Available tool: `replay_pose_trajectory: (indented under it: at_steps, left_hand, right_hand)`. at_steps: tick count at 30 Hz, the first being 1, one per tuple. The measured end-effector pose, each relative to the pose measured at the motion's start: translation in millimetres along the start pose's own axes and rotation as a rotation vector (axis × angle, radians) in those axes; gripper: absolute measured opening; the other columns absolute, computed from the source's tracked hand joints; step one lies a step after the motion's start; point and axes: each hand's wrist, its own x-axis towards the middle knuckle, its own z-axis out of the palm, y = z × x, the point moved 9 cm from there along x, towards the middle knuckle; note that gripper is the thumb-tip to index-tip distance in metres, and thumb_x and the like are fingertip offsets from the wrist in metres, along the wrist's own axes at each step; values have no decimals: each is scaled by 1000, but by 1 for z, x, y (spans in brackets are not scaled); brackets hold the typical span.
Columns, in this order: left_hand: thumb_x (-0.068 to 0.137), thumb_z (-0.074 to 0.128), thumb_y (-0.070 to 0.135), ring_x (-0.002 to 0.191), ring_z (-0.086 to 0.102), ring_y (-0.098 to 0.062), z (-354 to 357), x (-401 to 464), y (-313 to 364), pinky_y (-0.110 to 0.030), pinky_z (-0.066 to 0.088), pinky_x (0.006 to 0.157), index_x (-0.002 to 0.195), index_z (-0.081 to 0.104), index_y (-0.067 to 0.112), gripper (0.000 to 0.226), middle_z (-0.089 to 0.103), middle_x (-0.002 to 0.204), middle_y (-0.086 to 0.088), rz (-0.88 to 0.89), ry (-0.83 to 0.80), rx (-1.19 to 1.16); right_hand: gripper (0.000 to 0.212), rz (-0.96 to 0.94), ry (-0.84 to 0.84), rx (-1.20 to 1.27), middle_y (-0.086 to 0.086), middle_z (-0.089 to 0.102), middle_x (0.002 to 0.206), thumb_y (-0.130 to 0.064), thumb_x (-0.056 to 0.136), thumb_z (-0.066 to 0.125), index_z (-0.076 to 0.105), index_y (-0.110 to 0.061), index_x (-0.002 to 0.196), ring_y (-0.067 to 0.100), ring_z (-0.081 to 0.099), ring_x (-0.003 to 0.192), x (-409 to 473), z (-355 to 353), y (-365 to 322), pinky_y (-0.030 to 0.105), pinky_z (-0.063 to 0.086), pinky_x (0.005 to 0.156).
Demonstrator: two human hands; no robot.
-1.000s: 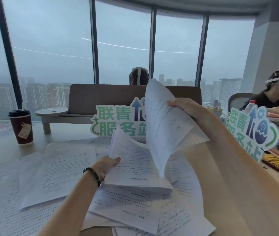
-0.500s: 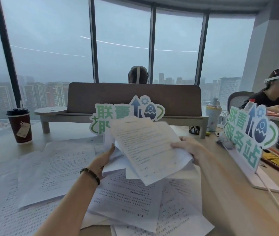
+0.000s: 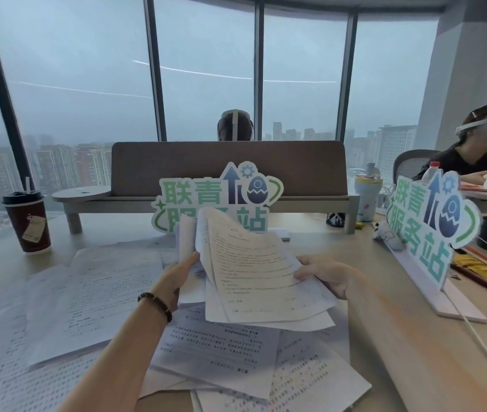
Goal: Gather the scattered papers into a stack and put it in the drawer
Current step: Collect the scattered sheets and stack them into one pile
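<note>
I hold a loose bundle of printed papers (image 3: 254, 272) tilted up above the desk. My left hand (image 3: 177, 278), with a bead bracelet on the wrist, grips the bundle's left edge. My right hand (image 3: 328, 278) grips its right edge, thumb on top. The sheets in the bundle are uneven and fan out at the bottom. More printed papers (image 3: 87, 295) lie scattered flat on the desk (image 3: 414, 352) to the left and below the bundle (image 3: 224, 349). No drawer is in view.
A dark coffee cup (image 3: 28, 224) stands at the far left. A green lettered sign (image 3: 215, 197) stands behind the bundle, another sign (image 3: 426, 230) at the right. A brown divider (image 3: 227, 168) crosses the back. A white cable (image 3: 486, 352) runs along the right. A person sits far right.
My right hand has come down from a raised sheet and laid it onto the pile. Both hands now hold the gathered bundle by its sides, lifted and turned more upright.
</note>
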Motion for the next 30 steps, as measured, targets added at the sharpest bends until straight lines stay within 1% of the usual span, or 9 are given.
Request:
replay_pose_trajectory:
  at_steps: [3,7,11,19,21,23,25,28,30]
  left_hand:
    - [92,66,35,100,68,-40,1,-4,2,-51,57,86,122,63,2,44,71,112,-24,-2,7,-7]
    - [92,65,39,96,71,-36,9,-10,5,-46,60,81,115,68,8,39,74,105,-19,10,-49,14]
    - [86,73,36,100,72,-31,12,-12,9,-46,57,90,121,68,13,42,74,111,-10,49,-91,87]
    - [92,67,16,87,74,-31,25,-29,11,-37,62,63,112,68,4,24,75,105,-17,64,-132,97]
    - [94,64,19,89,74,-33,27,-29,12,-41,62,69,113,67,3,26,75,105,-17,67,-135,88]
    - [95,61,24,91,73,-34,28,-29,14,-43,61,74,114,67,4,28,75,103,-16,72,-134,84]
    - [97,58,27,81,75,-28,29,-30,16,-37,61,63,110,67,6,27,77,93,-12,77,-127,87]
    - [98,56,32,65,75,-20,30,-33,20,-28,57,50,103,68,10,25,77,77,-3,88,-109,115]
    - [94,60,40,72,76,-19,31,-34,23,-28,58,55,106,69,14,30,78,83,-1,109,-116,135]
  right_hand:
    - [24,14,84,15,17,72,116,-4,96,60,63,-9,119,37,69,108,4,-4,3,51,55,93]
    - [26,-14,213,-23,17,73,111,-1,93,64,65,-4,118,37,70,104,12,-18,5,55,53,95]
    - [23,-24,296,62,19,73,110,-1,93,62,67,-3,115,38,71,101,13,-24,5,55,54,95]
    - [23,-62,250,69,10,73,116,-27,97,63,68,-14,115,31,70,107,19,-5,5,49,50,102]
    - [28,-69,272,9,6,73,117,-33,97,61,68,-16,119,27,69,109,21,-5,5,47,50,103]
    - [27,-68,291,-14,7,74,114,-26,97,63,69,-11,118,26,69,107,20,-7,4,43,54,94]
    - [17,-68,318,-20,9,75,111,-14,94,66,71,-7,109,28,70,102,16,-10,3,38,57,84]
    - [15,-70,319,31,11,75,109,-3,90,68,71,-5,105,30,71,102,13,-14,1,44,57,91]
    - [20,-63,320,70,14,75,108,3,88,66,70,-1,108,32,72,100,12,-15,0,46,57,91]
